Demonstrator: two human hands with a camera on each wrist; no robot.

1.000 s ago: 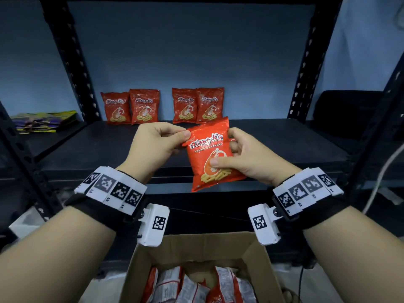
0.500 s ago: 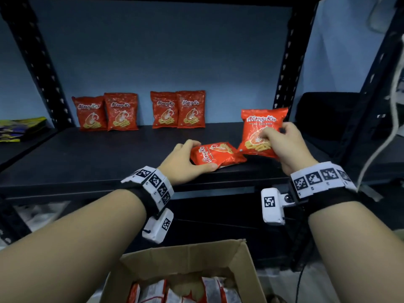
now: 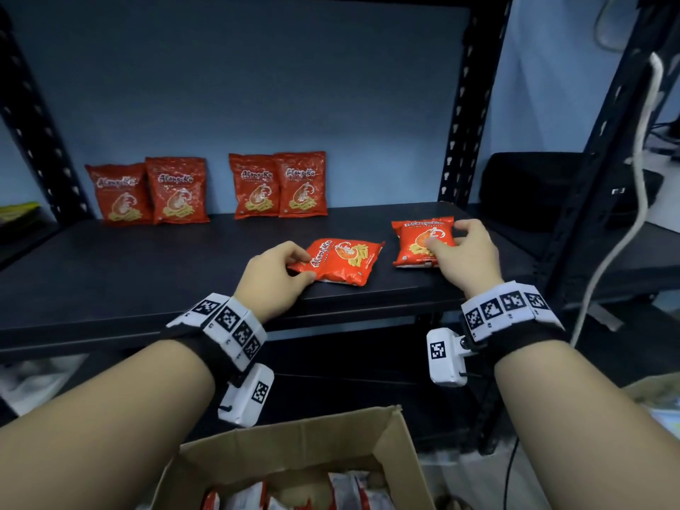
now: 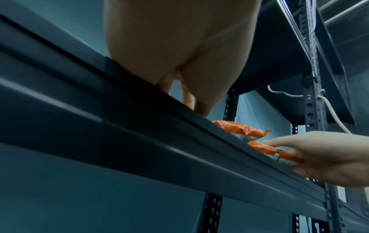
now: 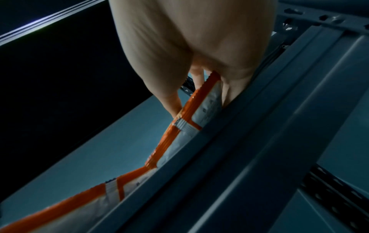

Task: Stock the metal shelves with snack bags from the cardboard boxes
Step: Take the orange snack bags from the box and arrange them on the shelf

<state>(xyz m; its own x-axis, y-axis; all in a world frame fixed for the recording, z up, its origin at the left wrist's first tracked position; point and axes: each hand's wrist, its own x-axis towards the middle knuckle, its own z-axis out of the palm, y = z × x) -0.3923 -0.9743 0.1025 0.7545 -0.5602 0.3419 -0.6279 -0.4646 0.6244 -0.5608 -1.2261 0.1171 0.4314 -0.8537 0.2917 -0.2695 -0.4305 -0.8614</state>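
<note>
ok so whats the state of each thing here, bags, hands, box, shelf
left hand: pinches the flat bag's near end
flat bag: lying on its back near the shelf's front edge
right hand: grips the tilted bag
tilted bag: bottom edge on the shelf, leaning back, not yet placed
four back bags: upright in two pairs along the wall
shelf: partly stocked
cardboard box: open, more bags inside

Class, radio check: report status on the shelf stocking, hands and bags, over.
Left hand pinching flat bag on shelf. Right hand gripping tilted bag. Four bags standing at back. Path clear.
</note>
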